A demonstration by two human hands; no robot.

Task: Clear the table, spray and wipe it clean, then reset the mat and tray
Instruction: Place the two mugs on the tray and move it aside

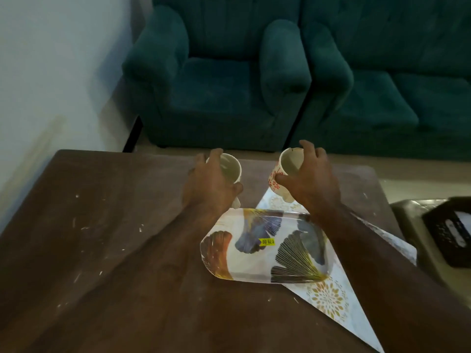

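Both hands grip mugs — left (204, 187), right (313, 179) — above the tray (254, 261)

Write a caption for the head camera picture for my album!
Left hand holds a plain cream ceramic mug, right hand a red-flowered cream mug, beyond a leaf-print rectangular tray on a floral mat.

brown table (107, 250), patterned mat (328, 299), white specks (76, 276)

dark brown wooden table (102, 250): small white specks | white flat tray (254, 263): big fan leaves in blue-grey, orange-brown and yellow, plus a yellow sticker (267, 241) | white thin mat (328, 299): round gold flowers | cream flowered mug (276, 174): red-orange blooms | plain cream mug (230, 166) | teal soft armchair (216, 85)
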